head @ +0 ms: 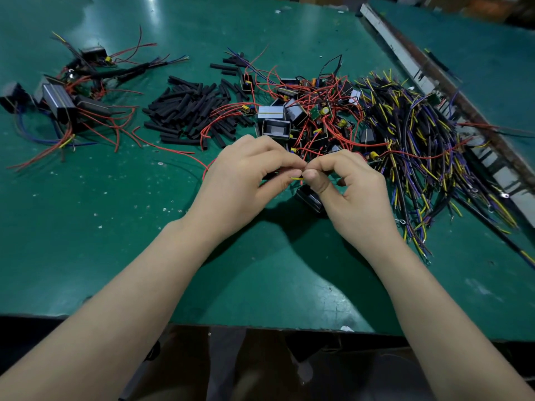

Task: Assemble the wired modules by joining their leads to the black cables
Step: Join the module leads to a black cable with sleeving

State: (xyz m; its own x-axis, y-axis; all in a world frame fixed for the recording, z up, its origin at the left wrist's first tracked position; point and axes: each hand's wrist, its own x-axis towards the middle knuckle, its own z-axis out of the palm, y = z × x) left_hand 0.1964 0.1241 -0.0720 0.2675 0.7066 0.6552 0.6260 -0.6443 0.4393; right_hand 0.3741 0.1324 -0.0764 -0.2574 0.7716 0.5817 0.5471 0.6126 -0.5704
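Left hand (246, 172): I see its fingers curled, thumb and forefinger pinched together on a thin yellow wire (297, 178).
Right hand (347, 183): fingers curled too, its thumb and forefinger pinching the same yellow wire from the other side, so the two hands meet tip to tip.
Module in work (311, 198): a black box lying on the table just under the right thumb (I cannot tell which lead runs to it).
Module pile (289, 117): more black boxes with red leads, heaped just beyond the hands.
Black cables (411, 146): a tangled heap with yellow and purple cores, right of the module pile and touching it.
Black sleeves (191, 108): short tubes heaped left of the module pile.
Finished group (63, 96): modules with cables, far left, well apart from the hands.
Table (101, 212): green, scuffed.
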